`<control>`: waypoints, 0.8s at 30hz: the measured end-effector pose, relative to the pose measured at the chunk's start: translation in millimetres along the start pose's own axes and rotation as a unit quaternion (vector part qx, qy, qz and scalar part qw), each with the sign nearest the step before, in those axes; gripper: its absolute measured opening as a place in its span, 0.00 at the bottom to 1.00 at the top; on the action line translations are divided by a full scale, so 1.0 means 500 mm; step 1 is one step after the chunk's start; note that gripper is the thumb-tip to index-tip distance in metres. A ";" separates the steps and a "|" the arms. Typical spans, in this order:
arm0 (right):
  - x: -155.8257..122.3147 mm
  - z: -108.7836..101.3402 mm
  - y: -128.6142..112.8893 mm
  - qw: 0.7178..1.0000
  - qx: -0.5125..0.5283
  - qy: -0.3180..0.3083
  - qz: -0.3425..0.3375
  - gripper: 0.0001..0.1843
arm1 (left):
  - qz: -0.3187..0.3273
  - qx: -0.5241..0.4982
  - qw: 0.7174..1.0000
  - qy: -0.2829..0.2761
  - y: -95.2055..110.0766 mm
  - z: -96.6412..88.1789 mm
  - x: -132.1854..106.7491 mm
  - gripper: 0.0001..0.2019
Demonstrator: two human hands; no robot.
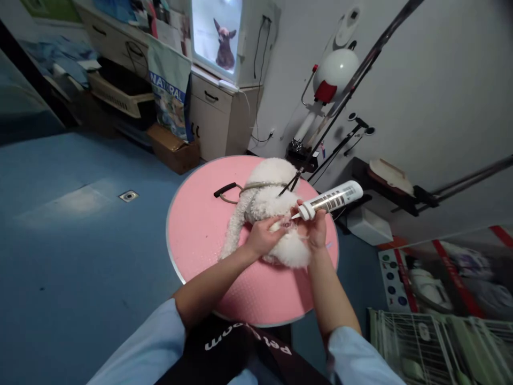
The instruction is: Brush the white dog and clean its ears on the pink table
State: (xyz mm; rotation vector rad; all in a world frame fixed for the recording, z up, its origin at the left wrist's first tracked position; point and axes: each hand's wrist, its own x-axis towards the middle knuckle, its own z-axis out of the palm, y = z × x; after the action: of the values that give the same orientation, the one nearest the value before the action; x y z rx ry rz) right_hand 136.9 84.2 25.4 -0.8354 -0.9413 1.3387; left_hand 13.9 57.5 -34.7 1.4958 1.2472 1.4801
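Observation:
A white fluffy dog [266,206] is on a round pink grooming table [200,214], with a loop strap [262,185] across its body. My left hand [265,235] is closed on the dog's ear [287,222], where pinkish skin shows through the fur. In my right hand [316,227] is a white nozzle bottle [334,199], tilted with its thin tip pointing down and left at the ear. The tip is at or very near the pink skin; I cannot tell whether it touches. Some of my right fingers are hidden behind the bottle.
A dark grooming arm [352,80] slants over the table from the upper right. A lit cabinet [258,48] with a small dog [225,45] inside stands at the back. Wire cages [425,342] are at lower right, a cardboard box [174,149] at left on the blue floor.

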 end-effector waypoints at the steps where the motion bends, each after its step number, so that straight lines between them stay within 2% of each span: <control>1: -0.005 -0.013 0.012 1.000 0.012 0.009 -0.002 0.34 | 0.003 -0.011 1.000 0.009 -0.008 0.000 -0.004 0.14; 4: -0.026 -0.035 0.033 0.998 0.047 0.026 -0.020 0.32 | 0.028 -0.012 0.999 0.021 -0.030 -0.009 -0.008 0.14; 8: -0.048 -0.029 0.042 0.995 0.047 0.040 -0.073 0.30 | 0.075 0.016 0.997 0.019 -0.040 -0.021 -0.006 0.19; 17: -0.065 -0.014 0.037 0.995 -0.012 -0.011 -0.097 0.29 | 0.092 0.035 0.995 0.019 -0.034 -0.031 -0.004 0.20; 24: -0.058 -0.010 0.043 0.994 0.003 -0.039 -0.103 0.25 | 0.099 0.043 0.994 0.014 -0.040 -0.041 0.000 0.20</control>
State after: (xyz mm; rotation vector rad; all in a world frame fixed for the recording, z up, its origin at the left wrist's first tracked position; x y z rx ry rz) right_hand 132.7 57.1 1.7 -0.6657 -1.0545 1.2021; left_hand -9.6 60.5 -50.7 1.7027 1.2214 1.5979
